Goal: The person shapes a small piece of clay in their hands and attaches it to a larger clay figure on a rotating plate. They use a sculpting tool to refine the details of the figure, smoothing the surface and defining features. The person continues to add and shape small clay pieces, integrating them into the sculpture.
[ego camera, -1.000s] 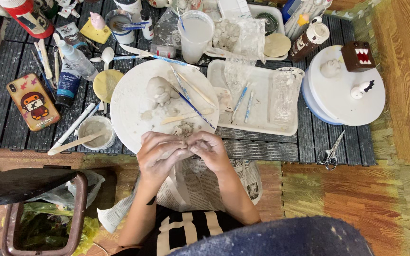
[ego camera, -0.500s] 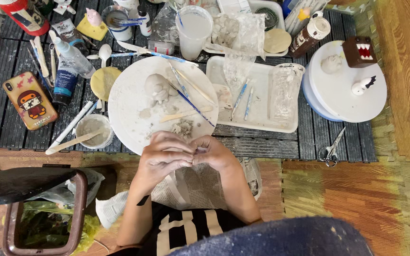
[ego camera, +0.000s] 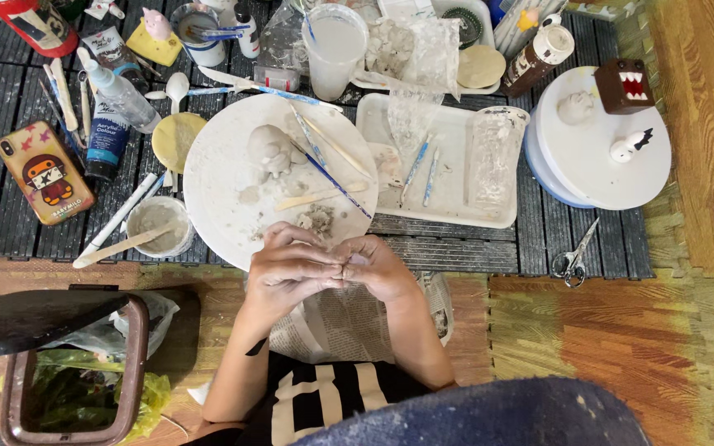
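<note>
My left hand (ego camera: 287, 271) and my right hand (ego camera: 380, 268) meet fingertip to fingertip over the near edge of a round white board (ego camera: 216, 169). They pinch a small pale piece of clay (ego camera: 355, 260), mostly hidden by the fingers. On the board stand a grey clay figure (ego camera: 270, 149) and a heap of clay crumbs (ego camera: 317, 219). A blue-handled tool (ego camera: 334, 183) and a flat wooden tool (ego camera: 316, 199) lie there too. A sheet of newspaper (ego camera: 340, 318) lies under my wrists.
A white tray (ego camera: 456, 216) with tools and a clear cup sits right of the board. Further right is a white turntable (ego camera: 597, 169) with small figures, and scissors (ego camera: 572, 260) in front of it. A phone (ego camera: 45, 173), a small bowl (ego camera: 159, 225) and a bin (ego camera: 68, 388) are on the left.
Both hands stay together at the board's near edge. The fingers have shifted slightly around the small clay piece.
</note>
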